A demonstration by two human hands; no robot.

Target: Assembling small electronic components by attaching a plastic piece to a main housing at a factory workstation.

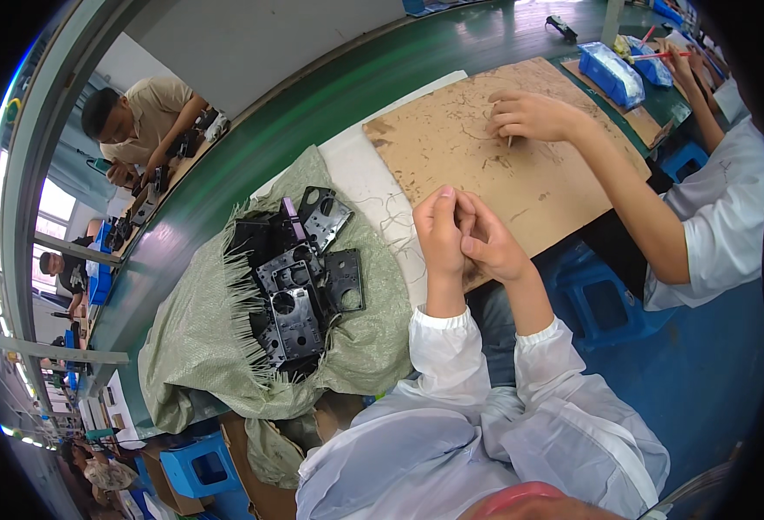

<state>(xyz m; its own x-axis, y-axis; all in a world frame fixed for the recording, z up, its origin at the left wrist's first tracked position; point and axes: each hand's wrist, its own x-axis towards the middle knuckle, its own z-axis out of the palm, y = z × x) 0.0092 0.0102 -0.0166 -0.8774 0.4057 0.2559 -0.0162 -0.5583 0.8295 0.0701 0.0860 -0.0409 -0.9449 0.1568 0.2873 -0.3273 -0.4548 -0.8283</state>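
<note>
Fingers of the left hand (437, 234) are curling inward and meeting those of the right hand (499, 250), leaving little space between them; whether they are holding anything small I cannot tell, because the bent digits are covering the gap. Both hands are also hiding part of the near edge of a brown board (451, 143), and whether they are touching it is staying unclear. Wrists are emerging from gathered white sleeves (449, 351), the left forearm standing nearly straight up the view, the right one slanting up and leftward.

The board is lying just beyond the hands, turned askew so that one corner is pointing to the far side; its sides are looking close in length, so its long axis is hard to judge. Thin strands are lying over its surface. A co-worker's arm (633, 191) is reaching across it from the right, covering more of it, with something pale and too small to identify showing beneath the fingertips.

To the left, black plastic parts (297, 321) are piling up in a frayed green sack (196, 325); the foremost plate is running lengthwise up the view, tilting slightly left, while lower pieces are disappearing under others.
</note>
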